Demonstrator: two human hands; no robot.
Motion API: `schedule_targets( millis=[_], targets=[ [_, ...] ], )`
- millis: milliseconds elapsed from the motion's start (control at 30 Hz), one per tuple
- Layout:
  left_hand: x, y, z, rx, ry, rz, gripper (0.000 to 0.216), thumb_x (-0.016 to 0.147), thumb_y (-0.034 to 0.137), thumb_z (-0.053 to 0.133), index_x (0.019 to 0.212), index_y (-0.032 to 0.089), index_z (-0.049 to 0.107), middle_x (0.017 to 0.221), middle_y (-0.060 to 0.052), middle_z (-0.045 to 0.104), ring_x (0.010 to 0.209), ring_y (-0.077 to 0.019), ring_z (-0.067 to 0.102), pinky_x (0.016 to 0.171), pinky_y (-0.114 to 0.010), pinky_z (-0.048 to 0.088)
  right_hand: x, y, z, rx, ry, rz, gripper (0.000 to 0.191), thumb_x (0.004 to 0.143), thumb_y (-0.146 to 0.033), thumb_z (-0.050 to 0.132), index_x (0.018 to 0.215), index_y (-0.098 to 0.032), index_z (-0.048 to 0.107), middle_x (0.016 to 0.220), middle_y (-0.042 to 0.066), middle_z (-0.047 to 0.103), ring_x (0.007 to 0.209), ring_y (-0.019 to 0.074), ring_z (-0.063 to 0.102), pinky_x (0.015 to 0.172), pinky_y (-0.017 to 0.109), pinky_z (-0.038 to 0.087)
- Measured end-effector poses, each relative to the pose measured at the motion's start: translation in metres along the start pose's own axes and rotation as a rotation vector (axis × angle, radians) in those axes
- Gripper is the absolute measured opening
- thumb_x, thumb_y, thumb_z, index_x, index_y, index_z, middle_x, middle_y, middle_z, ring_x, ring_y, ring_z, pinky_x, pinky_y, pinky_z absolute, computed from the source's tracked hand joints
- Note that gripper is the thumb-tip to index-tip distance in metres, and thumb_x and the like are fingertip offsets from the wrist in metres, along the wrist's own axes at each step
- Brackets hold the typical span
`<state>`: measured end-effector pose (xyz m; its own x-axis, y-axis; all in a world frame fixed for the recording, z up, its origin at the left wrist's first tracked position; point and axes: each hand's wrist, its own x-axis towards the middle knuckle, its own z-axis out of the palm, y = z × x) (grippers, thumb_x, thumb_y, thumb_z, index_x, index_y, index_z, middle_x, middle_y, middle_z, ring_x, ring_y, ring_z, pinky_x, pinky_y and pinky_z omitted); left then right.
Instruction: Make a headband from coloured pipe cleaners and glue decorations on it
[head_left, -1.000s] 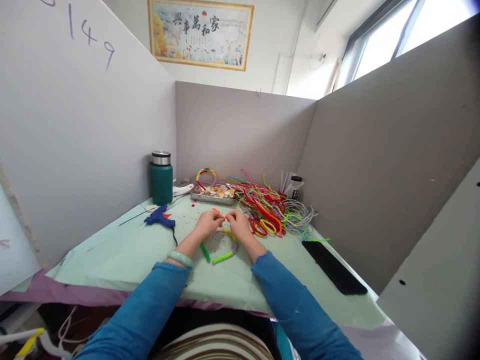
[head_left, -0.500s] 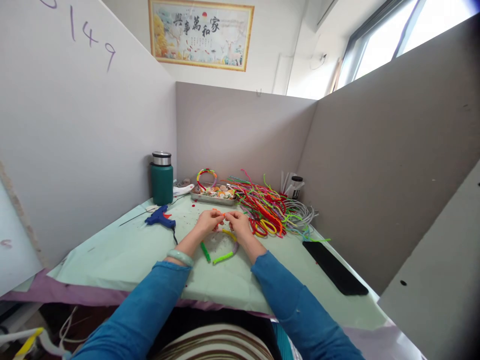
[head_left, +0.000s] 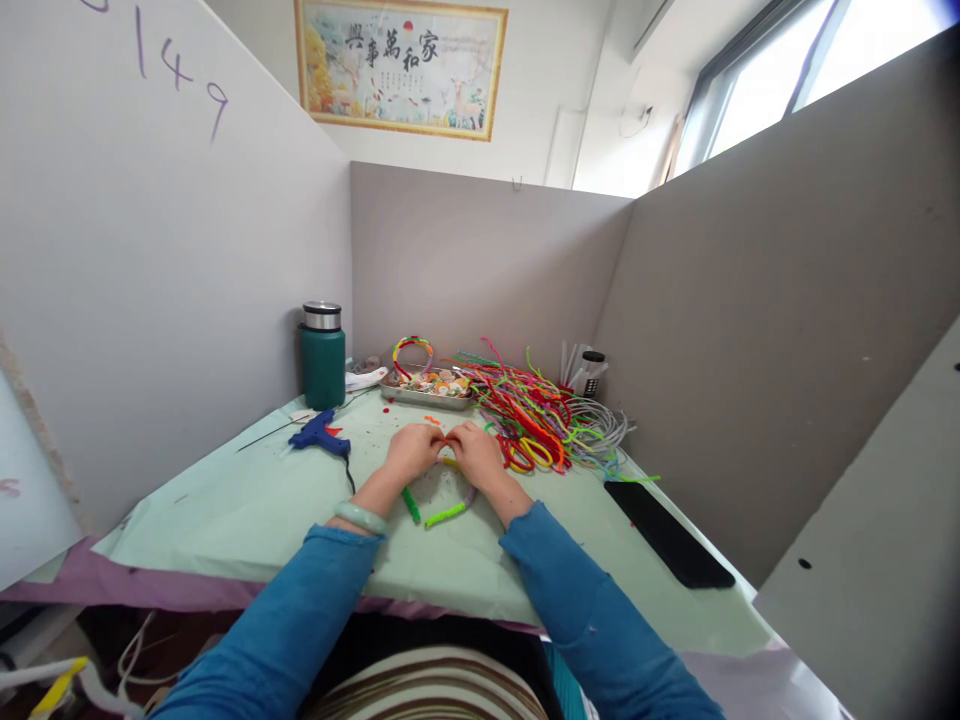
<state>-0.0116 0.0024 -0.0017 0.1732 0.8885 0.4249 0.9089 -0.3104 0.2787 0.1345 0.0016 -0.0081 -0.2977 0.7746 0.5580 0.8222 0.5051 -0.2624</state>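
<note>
My left hand [head_left: 415,450] and my right hand [head_left: 476,452] meet over the middle of the table, fingertips pinched together. Between them shows a small bit of orange-red pipe cleaner [head_left: 448,441]; the rest of it is hidden by the fingers. Just below the hands is a curved headband wrapped in coloured pipe cleaner [head_left: 445,516], its dark green and bright green ends toward me. The hands cover much of its arc, so I cannot tell whether they touch it. A short orange piece [head_left: 432,420] lies just beyond the fingers.
At left are a blue glue gun [head_left: 320,433] and a green bottle [head_left: 323,365]. A metal tray [head_left: 427,400] of small pieces, with a finished-looking colourful band [head_left: 412,345], stands behind. Piled pipe cleaners [head_left: 525,405] lie right, near a black flat object [head_left: 667,535]. Grey partitions surround the table.
Both hands have lowered slightly toward me, and the fingers have curled in closer around the orange-red piece. The short orange piece beyond them now shows more fully.
</note>
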Motion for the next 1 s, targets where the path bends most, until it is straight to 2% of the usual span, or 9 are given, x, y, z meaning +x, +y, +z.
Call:
schedule_targets(
  millis=[167,267,400,500,600,700,767,867,1000],
  targets=[
    [0.002,0.001,-0.002,-0.027,-0.007,-0.014,0.027,0.08,0.032,0.046,0.09,0.025,0.07,0.089,-0.005,0.07,0.082,-0.0183,0.06,0.069,-0.025,0.04,0.002,0.003,0.004,-0.042,0.009,0.053,0.017,0.084,-0.025,0.046,0.086,-0.02,0.062,0.089,0.005,0.062,0.081,0.016,0.055,0.067,0.026,0.035],
    [0.004,-0.001,-0.004,-0.084,-0.002,-0.043,0.026,0.077,0.026,0.048,0.092,0.025,0.07,0.089,-0.004,0.07,0.082,-0.0175,0.061,0.069,-0.024,0.04,0.004,0.006,0.007,0.043,0.039,0.108,0.014,0.081,-0.024,0.049,0.081,-0.018,0.061,0.086,0.005,0.062,0.078,0.0157,0.055,0.065,0.025,0.035],
    [0.006,-0.003,-0.001,-0.24,0.01,-0.073,0.02,0.075,0.024,0.051,0.084,0.021,0.068,0.08,-0.002,0.071,0.076,-0.0149,0.062,0.068,-0.022,0.043,0.008,0.006,0.009,0.219,0.086,0.19,0.011,0.076,-0.02,0.051,0.072,-0.017,0.061,0.077,0.004,0.063,0.07,0.0143,0.053,0.062,0.024,0.035],
    [0.007,-0.001,0.002,-0.476,-0.04,-0.132,0.014,0.074,0.021,0.052,0.082,0.017,0.064,0.075,-0.002,0.07,0.064,-0.0113,0.061,0.061,-0.02,0.044,0.01,0.003,0.01,0.416,0.129,0.278,0.011,0.071,-0.02,0.051,0.066,-0.017,0.06,0.068,0.001,0.061,0.065,0.0135,0.052,0.06,0.024,0.036],
    [0.007,0.004,0.002,-0.727,-0.12,-0.239,0.013,0.074,0.02,0.053,0.084,0.014,0.06,0.073,-0.003,0.069,0.049,-0.0078,0.055,0.048,-0.018,0.042,0.011,-0.001,0.012,0.737,0.158,0.419,0.01,0.066,-0.024,0.053,0.063,-0.016,0.058,0.059,-0.001,0.057,0.057,0.0119,0.049,0.056,0.023,0.036],
    [0.004,0.009,0.0,-0.915,-0.149,-0.329,0.017,0.074,0.025,0.057,0.084,0.012,0.059,0.074,-0.005,0.068,0.046,-0.0058,0.052,0.044,-0.017,0.04,0.01,-0.007,0.013,1.061,0.145,0.546,0.012,0.063,-0.028,0.056,0.062,-0.016,0.056,0.049,-0.004,0.048,0.044,0.0087,0.039,0.046,0.022,0.031],
    [0.003,0.011,-0.003,-0.995,-0.149,-0.388,0.021,0.072,0.029,0.06,0.083,0.011,0.06,0.075,-0.006,0.067,0.047,-0.0053,0.052,0.045,-0.016,0.041,0.009,-0.01,0.013,1.186,0.129,0.581,0.014,0.061,-0.029,0.059,0.063,-0.016,0.056,0.045,-0.006,0.044,0.041,0.0073,0.034,0.042,0.021,0.027],
    [0.001,0.011,-0.005,-1.048,-0.133,-0.432,0.026,0.067,0.034,0.065,0.079,0.011,0.062,0.077,-0.005,0.067,0.05,-0.0053,0.051,0.049,-0.018,0.045,0.008,-0.011,0.015,1.219,0.143,0.574,0.018,0.06,-0.032,0.061,0.065,-0.015,0.058,0.046,-0.005,0.046,0.041,0.0068,0.034,0.041,0.021,0.027],
    [0.004,0.006,-0.004,-0.964,-0.094,-0.4,0.023,0.068,0.032,0.064,0.079,0.012,0.062,0.076,-0.005,0.067,0.052,-0.0068,0.05,0.049,-0.02,0.044,0.01,-0.006,0.017,1.044,0.142,0.476,0.021,0.065,-0.035,0.059,0.069,-0.015,0.062,0.054,-0.002,0.055,0.045,0.0082,0.041,0.045,0.021,0.033]
  ],
)
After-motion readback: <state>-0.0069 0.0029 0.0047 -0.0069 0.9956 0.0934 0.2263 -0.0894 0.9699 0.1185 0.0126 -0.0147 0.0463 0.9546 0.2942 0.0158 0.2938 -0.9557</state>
